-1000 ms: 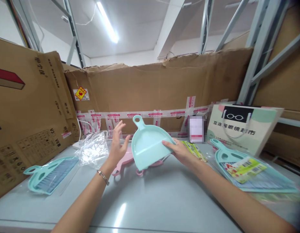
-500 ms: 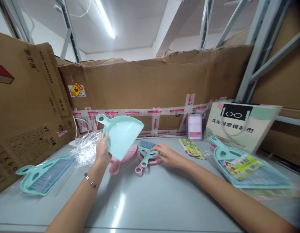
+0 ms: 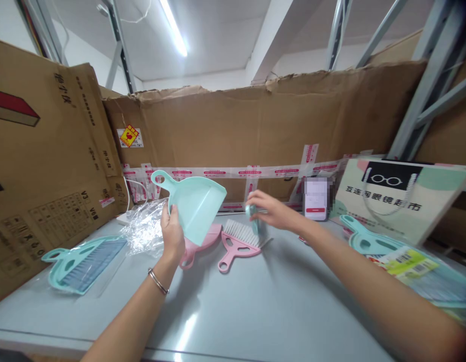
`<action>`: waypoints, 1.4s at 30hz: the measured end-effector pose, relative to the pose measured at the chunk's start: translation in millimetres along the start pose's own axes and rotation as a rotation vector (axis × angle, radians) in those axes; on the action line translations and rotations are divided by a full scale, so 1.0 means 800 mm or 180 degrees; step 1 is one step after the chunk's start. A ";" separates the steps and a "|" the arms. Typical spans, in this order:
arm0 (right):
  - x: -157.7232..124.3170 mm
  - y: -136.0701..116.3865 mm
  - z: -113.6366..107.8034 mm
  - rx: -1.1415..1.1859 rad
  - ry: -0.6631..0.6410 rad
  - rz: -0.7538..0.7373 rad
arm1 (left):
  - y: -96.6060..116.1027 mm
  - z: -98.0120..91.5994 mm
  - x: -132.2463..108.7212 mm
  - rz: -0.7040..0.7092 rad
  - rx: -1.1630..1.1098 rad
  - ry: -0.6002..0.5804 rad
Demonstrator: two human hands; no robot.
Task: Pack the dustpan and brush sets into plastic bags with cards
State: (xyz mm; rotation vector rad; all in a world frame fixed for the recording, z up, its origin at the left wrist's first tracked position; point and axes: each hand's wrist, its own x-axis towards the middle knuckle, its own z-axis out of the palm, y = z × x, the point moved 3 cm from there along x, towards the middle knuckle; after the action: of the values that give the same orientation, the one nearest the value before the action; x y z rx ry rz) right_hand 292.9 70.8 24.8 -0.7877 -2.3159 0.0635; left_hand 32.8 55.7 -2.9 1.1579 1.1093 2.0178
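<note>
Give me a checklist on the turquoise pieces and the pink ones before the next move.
1. Left hand has the turquoise dustpan: ok, gripped at its edge near the handle.
2. Right hand has the turquoise brush: ok, held up.
3. Turquoise brush and dustpan together: not ok, they are apart, one in each hand.
4. Pink brush out of the hands: ok, lying on the table right of the pink dustpan.
5. Turquoise brush's bristles undamaged: cannot tell, too blurred.

Bright tube light [image 3: 174, 27] overhead, glare [image 3: 186, 329] below
</note>
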 end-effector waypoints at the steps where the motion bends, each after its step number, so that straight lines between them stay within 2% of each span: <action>1: -0.005 0.000 -0.020 0.0150 0.0383 0.0150 | 0.001 0.000 -0.002 0.0145 0.0152 -0.0019; 3: -0.016 -0.004 -0.058 0.0415 0.0990 0.0604 | 0.004 0.004 -0.009 0.0346 0.0467 -0.0157; 5: -0.026 -0.017 -0.088 0.0781 0.1242 0.1084 | 0.003 0.010 -0.015 0.0267 0.0664 -0.0418; 6: -0.029 -0.027 -0.097 0.1002 0.1212 0.1258 | 0.001 0.015 -0.018 0.0123 0.0678 -0.0600; 8: -0.028 -0.049 -0.103 0.1396 0.0896 0.1468 | -0.004 0.024 -0.025 -0.0297 0.0564 -0.1037; 11: -0.018 -0.072 -0.082 0.1785 0.0244 0.1635 | -0.010 0.039 -0.041 -0.0991 0.0365 -0.1639; 13: -0.011 -0.076 -0.059 0.1856 0.0074 0.1818 | -0.011 0.045 -0.052 -0.1271 0.0345 -0.1935; 17: -0.001 -0.069 -0.021 0.2038 0.0335 0.2263 | -0.007 0.051 -0.068 -0.1237 0.0415 -0.2460; 20: 0.003 -0.065 -0.008 0.2047 0.0553 0.2303 | -0.007 0.051 -0.074 -0.1151 0.0497 -0.2746; 23: 0.001 -0.062 -0.002 0.1595 0.0708 0.2203 | -0.006 0.052 -0.078 -0.1036 0.0482 -0.2786; 28: -0.010 -0.053 0.008 0.0304 0.1216 0.1715 | -0.009 0.056 -0.084 -0.1096 0.0489 -0.2717; 31: -0.017 -0.039 0.018 0.0251 0.1336 0.1687 | -0.014 0.056 -0.085 -0.1174 0.0468 -0.2642; 34: -0.024 -0.024 0.023 0.1032 0.1286 0.2061 | -0.017 0.055 -0.084 -0.1173 0.0451 -0.2626; 37: -0.027 -0.023 0.031 0.2526 0.0398 0.2296 | -0.013 0.055 -0.082 -0.1173 0.0491 -0.2595; 39: -0.029 -0.029 0.032 0.3178 -0.0085 0.2311 | -0.010 0.055 -0.082 -0.1160 0.0532 -0.2613; 42: -0.031 -0.033 0.032 0.3433 -0.0058 0.2432 | -0.006 0.055 -0.083 -0.1102 0.0555 -0.2665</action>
State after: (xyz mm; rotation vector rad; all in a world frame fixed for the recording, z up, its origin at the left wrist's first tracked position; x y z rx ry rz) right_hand 278.0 39.4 -2.9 -0.9697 -1.4790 1.4855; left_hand 103.5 23.6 -22.4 1.5549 0.9483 1.0080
